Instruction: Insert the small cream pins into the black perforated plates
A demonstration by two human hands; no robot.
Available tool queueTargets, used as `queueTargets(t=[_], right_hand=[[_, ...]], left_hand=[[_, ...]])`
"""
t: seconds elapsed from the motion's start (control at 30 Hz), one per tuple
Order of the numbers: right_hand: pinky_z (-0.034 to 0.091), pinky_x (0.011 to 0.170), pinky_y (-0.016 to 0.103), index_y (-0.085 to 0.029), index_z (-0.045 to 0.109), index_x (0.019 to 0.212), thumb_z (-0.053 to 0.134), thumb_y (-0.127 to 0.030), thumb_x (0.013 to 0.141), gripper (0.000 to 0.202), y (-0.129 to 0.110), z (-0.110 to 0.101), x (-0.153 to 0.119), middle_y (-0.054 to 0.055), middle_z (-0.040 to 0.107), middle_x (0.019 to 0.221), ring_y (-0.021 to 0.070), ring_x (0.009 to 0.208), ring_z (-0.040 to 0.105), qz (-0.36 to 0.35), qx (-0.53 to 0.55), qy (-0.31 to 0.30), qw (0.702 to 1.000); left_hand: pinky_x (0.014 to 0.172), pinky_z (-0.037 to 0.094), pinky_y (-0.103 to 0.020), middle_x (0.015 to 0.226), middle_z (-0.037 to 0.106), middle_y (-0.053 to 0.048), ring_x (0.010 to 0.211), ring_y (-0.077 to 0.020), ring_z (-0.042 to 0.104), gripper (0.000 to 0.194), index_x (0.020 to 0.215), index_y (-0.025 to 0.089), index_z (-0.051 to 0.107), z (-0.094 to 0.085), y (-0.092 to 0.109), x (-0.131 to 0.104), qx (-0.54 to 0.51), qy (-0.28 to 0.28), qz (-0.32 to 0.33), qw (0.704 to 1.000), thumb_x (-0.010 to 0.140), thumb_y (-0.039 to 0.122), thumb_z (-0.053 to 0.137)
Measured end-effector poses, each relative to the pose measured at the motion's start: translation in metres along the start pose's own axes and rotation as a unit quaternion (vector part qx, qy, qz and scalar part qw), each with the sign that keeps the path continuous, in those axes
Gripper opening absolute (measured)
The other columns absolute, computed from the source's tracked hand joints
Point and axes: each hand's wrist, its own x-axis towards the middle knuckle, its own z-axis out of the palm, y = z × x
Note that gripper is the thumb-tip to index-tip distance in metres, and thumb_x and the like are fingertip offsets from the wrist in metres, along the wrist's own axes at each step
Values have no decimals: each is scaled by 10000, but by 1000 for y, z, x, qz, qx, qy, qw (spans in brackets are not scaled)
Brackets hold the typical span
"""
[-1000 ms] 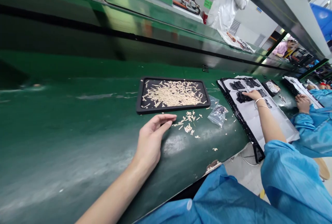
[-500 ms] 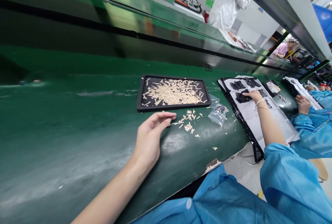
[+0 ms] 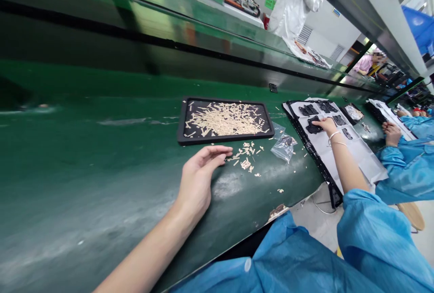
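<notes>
My left hand (image 3: 200,173) is just in front of a black tray (image 3: 181,137), above the green table. Its fingers are stretched out with the thumb a little apart, and I see nothing between them. By its fingertips lie loose pale strips (image 3: 249,149); many more strips (image 3: 227,119) fill the tray. Far to the right, my right hand (image 3: 327,125), a bracelet at its wrist, grips the edge of a flat black part (image 3: 312,124) between thumb and fingers. That part is at the white sheet (image 3: 352,157) of a black-edged tray, among several similar black parts (image 3: 326,106).
A clear plastic bag (image 3: 284,148) with small pieces lies between the two trays. Behind it is a lone black part (image 3: 273,88). A small black box (image 3: 352,113) stands beyond the sheet. A co-worker's hand (image 3: 391,133) and blue sleeve are at far right.
The view has shifted slightly. My right hand has moved a little on the white sheet with the black part, uncovering more of the parts beside it. My left hand stays nearly still.
</notes>
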Motion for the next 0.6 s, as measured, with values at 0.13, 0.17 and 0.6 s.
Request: queueTargets(t=[0.13,0.17,0.6], right_hand=[[544,882,432,-157,572,1218,589,-362,930,354,-9,0,-2,83,598,1226,233,1055,619,-4,-54,-26,998],[544,882,432,-157,573,1217,589,-362,930,354,-12,-1,-2,83,599,1225,233,1054,619,-5,-64,-33,997],[546,880,426,-161,579,1210,585,-362,932,343,-17,2,4,80,601,1223,230,1050,620,11,-39,-59,997]], left_hand=[[737,454,-294,853,707,-42,929,-234,624,241,729,193,688,-2,2,2,-3,7,-7,1000,533,332,711],[738,454,-293,859,708,-41,938,-235,621,247,727,195,691,-3,2,3,-2,7,-8,1000,527,336,717],[735,496,-319,965,708,-57,1053,-283,605,263,755,208,707,-15,-7,15,28,-3,-15,999,538,350,744]])
